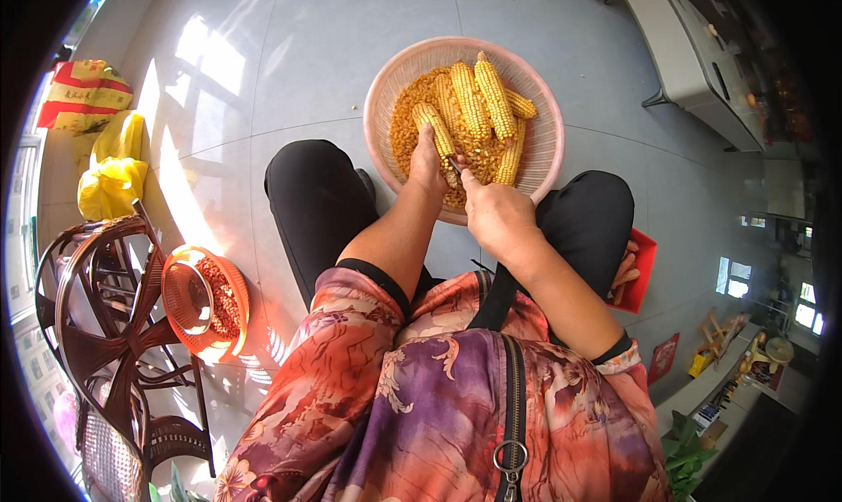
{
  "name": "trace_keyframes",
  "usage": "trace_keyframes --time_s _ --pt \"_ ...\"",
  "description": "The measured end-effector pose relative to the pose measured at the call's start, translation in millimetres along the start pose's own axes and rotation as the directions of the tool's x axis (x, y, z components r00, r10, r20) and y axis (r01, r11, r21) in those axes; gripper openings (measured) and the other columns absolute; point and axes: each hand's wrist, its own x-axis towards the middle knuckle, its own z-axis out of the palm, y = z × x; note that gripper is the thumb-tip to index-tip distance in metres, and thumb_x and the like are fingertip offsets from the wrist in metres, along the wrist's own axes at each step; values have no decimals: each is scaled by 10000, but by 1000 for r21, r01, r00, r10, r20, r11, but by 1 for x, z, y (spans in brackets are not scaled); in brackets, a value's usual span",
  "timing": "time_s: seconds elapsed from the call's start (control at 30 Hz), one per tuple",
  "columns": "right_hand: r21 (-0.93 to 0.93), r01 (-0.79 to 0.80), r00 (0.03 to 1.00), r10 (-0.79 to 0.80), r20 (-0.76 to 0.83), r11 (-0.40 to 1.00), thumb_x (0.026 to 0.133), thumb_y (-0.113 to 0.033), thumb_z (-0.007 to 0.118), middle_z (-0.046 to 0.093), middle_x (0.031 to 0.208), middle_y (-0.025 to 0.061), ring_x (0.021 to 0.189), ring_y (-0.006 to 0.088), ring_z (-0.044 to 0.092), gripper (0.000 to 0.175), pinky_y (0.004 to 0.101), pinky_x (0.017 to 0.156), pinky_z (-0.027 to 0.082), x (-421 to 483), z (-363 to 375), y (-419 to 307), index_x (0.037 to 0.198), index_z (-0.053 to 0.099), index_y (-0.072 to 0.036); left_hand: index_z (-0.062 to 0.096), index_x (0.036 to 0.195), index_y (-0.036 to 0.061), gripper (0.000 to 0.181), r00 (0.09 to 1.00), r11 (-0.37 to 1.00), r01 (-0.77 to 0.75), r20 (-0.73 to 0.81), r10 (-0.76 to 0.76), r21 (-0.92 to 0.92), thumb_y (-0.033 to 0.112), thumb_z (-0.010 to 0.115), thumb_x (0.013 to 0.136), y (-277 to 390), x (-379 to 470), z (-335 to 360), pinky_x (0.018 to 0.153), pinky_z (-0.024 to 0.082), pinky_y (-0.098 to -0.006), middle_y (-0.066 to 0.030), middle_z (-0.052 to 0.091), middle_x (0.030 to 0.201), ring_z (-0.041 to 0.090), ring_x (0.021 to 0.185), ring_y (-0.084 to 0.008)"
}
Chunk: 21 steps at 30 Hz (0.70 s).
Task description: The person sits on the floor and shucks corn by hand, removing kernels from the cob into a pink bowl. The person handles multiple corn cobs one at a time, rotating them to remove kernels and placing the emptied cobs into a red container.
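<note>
My left hand [427, 163] grips a yellow corn cob [434, 126], tilted with its lower end towards me, over a pink plastic basket [552, 140]. In my right hand [498, 214] is a slim dark tool [455, 165], its tip against the lower part of that cob; its handle is hidden by my fingers. Loose corn kernels [406, 137] cover the basket's bottom. Several more cobs lie on them, among them one upright-lying cob [495, 101] and another cob [470, 104] beside it.
A red box [648, 272] with bare cobs [626, 268] stands by my right knee. To the left are an orange basket [240, 305] of reddish kernels or nuts, a rattan chair [131, 344] and a yellow plastic bag [112, 186]. A white cabinet [691, 61] stands at the upper right.
</note>
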Motion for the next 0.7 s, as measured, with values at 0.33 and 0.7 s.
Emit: trace_keyframes --time_s 0.33,0.7 --pt "203 -87 994 73 77 975 954 -191 484 708 1018 232 908 366 704 454 438 813 555 36 20 1 1374 529 -27 559 1117 31 487 998 996 -65 6 66 -64 499 459 1031 -5 15 -5 454 489 -361 -127 616 835 551 559 -246" --pt "117 -187 982 183 42 975 969 -199 483 707 977 234 949 373 694 442 471 827 534 46 25 -10 1398 540 -109 505 1313 -58 643 983 987 -150 -112 143 -56 501 534 997 -13 41 -9 775 558 -452 -197 627 1156 642 931 -317"
